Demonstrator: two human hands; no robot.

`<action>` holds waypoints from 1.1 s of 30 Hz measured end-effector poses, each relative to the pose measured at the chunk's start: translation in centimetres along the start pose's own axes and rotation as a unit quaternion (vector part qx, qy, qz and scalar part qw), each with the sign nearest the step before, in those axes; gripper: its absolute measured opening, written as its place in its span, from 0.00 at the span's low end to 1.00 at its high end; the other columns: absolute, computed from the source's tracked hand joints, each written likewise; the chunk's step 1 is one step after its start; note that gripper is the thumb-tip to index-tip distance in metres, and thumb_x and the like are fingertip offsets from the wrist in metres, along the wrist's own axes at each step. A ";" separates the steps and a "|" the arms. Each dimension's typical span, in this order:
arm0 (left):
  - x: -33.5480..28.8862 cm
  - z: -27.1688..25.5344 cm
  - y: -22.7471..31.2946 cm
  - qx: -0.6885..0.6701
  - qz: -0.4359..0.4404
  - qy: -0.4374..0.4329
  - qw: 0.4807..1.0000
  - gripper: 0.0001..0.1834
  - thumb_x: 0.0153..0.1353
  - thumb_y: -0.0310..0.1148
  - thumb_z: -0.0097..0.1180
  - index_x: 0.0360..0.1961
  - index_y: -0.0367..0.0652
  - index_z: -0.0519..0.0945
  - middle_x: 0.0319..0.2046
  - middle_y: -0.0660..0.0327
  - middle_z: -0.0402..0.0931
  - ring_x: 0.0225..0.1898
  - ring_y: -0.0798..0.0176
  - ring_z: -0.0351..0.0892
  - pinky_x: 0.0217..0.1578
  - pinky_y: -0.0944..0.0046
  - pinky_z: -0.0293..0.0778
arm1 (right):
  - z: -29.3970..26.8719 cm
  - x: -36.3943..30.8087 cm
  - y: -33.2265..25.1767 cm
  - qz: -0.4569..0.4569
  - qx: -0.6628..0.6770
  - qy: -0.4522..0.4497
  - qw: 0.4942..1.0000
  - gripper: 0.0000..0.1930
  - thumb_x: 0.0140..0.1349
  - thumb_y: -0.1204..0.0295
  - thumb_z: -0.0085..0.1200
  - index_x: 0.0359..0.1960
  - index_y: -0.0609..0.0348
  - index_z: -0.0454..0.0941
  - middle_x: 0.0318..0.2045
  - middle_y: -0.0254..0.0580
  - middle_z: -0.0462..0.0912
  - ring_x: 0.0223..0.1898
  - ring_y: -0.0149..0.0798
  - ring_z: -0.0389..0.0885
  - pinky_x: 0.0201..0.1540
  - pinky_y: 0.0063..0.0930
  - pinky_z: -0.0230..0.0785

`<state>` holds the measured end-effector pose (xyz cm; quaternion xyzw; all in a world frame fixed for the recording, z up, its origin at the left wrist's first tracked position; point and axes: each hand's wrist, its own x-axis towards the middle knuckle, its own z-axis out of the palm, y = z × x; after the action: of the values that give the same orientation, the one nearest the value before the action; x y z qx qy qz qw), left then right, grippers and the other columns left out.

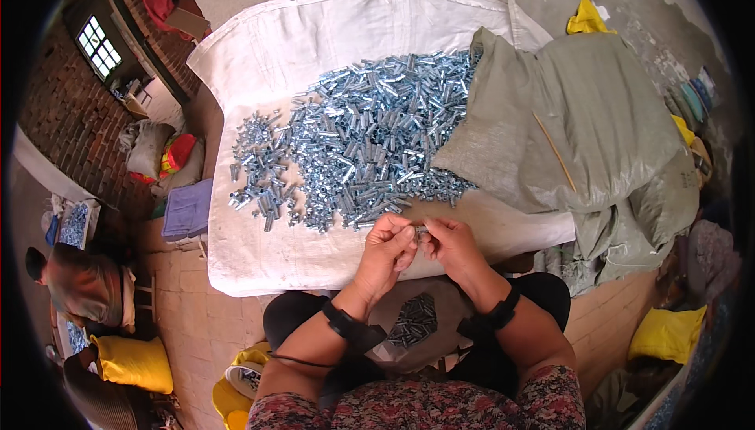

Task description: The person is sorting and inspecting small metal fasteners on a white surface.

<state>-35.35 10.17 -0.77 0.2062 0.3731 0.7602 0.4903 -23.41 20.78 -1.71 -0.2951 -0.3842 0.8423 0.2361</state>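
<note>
Both my hands meet over the near edge of a white cloth (259,265), fingers pinched together. Between the fingertips of my left hand (384,251) and my right hand (454,249) is a small metal sleeve (421,230), mostly covered by the fingers. Just beyond them spreads a heap of shiny silver-blue metal sleeves (377,127), with smaller metal pieces (318,206) mixed in at its near left side. Below my hands, between my knees, a pile of darker metal sleeves (414,320) lies in a container.
A grey-green woven sack (582,115) with a thin stick (555,152) on it covers the cloth's right side. Yellow sacks (134,363) lie left and right on the brick floor. A co-worker (88,284) sits at the far left. A blue folded cloth (187,210) is beside the table.
</note>
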 end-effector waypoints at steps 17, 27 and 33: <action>1.8 -2.4 4.5 0.399 -0.079 -0.278 0.870 0.04 0.63 0.28 0.59 0.33 0.38 0.81 0.27 0.64 0.78 0.27 0.66 0.80 0.27 0.64 0.73 | -1.1 -0.8 -5.7 0.037 -0.470 -0.152 0.869 0.16 0.66 0.61 0.57 0.28 0.62 0.83 0.18 0.34 0.79 0.21 0.29 0.78 0.23 0.26 0.69; 6.3 -1.3 0.3 0.799 0.264 -0.006 0.541 0.01 0.54 0.25 0.53 0.27 0.41 0.76 0.32 0.48 0.76 0.26 0.47 0.82 0.26 0.52 0.77 | 0.0 5.4 -0.4 -0.304 -0.778 0.212 0.508 0.16 0.57 0.57 0.63 0.26 0.59 0.80 0.29 0.46 0.82 0.28 0.47 0.83 0.29 0.40 0.74; 5.9 -1.2 0.9 0.792 0.209 -0.020 0.574 0.08 0.54 0.30 0.60 0.34 0.42 0.78 0.36 0.50 0.76 0.29 0.43 0.81 0.30 0.49 0.77 | -0.4 5.7 -0.5 -0.338 -0.737 0.168 0.560 0.12 0.55 0.63 0.63 0.30 0.60 0.79 0.31 0.48 0.82 0.30 0.50 0.82 0.32 0.44 0.75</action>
<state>-39.25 14.82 -1.08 0.5994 0.7632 0.2391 -0.0329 -27.16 24.81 -3.37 -0.3512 -0.8962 0.0588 0.2645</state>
